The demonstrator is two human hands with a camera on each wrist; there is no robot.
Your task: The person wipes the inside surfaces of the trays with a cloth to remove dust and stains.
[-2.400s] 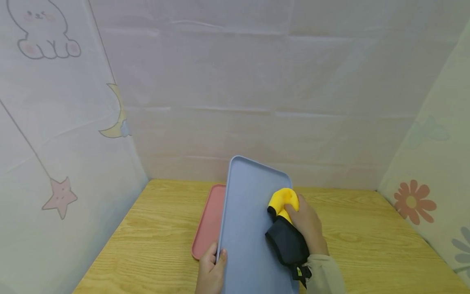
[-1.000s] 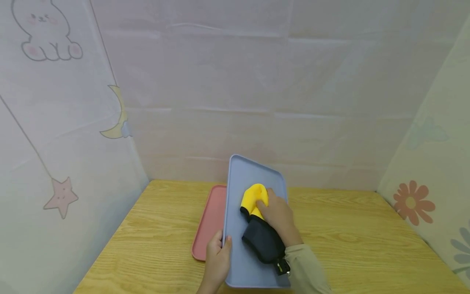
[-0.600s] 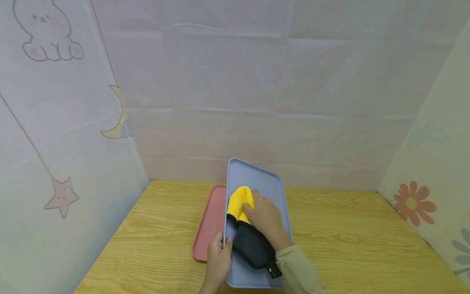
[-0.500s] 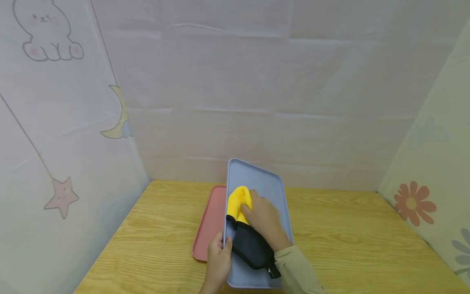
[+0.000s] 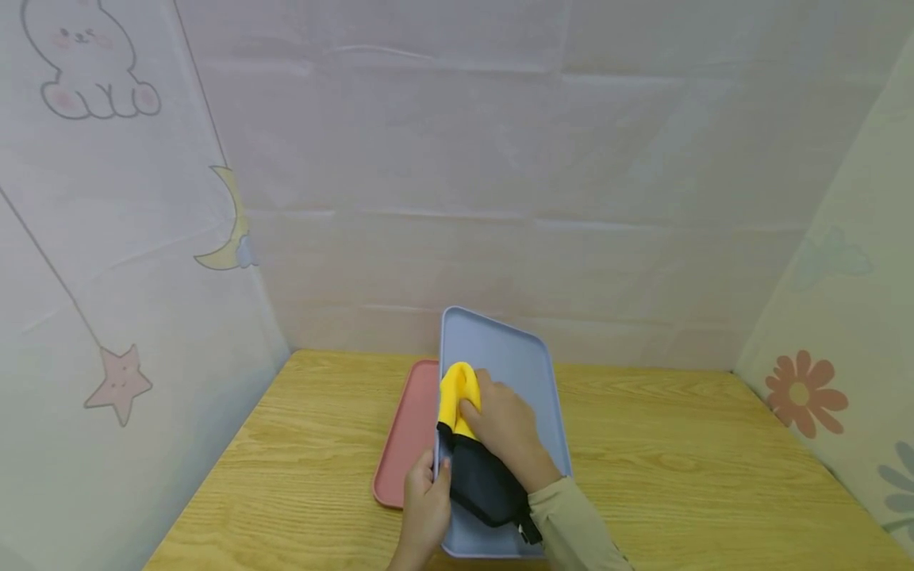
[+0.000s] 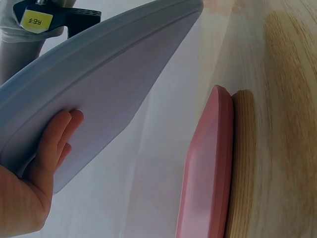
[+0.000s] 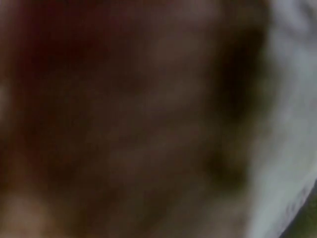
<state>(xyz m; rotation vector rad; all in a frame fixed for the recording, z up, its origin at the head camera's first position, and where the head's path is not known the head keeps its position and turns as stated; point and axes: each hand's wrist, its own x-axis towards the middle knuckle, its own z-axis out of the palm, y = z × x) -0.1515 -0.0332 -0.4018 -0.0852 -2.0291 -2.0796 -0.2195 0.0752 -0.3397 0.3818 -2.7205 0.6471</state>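
Tilted up on end, a light-blue rectangular tray [image 5: 500, 341] is held by my left hand [image 5: 426, 503]. The thumb lies over its left rim, and the left wrist view shows fingers [image 6: 55, 141] against its underside [image 6: 109, 89]. My right hand [image 5: 507, 424] grips a bunched yellow cloth with black edging [image 5: 457, 388] against the tray's inner face, by the left rim. A smooth black piece [image 5: 485, 484] lies below the cloth, beside the right wrist; its join to the cloth is hidden. The right wrist view is dark and blurred.
A pink tray [image 5: 412, 444] lies flat on the wood-grained table [image 5: 286, 460], partly behind the blue tray. White printed sheets [image 5: 464, 159] stand behind the table and along both sides.
My right hand has slid the yellow cloth leftward across the blue tray to its left rim. The blue tray has shifted slightly left; my left hand keeps its hold.
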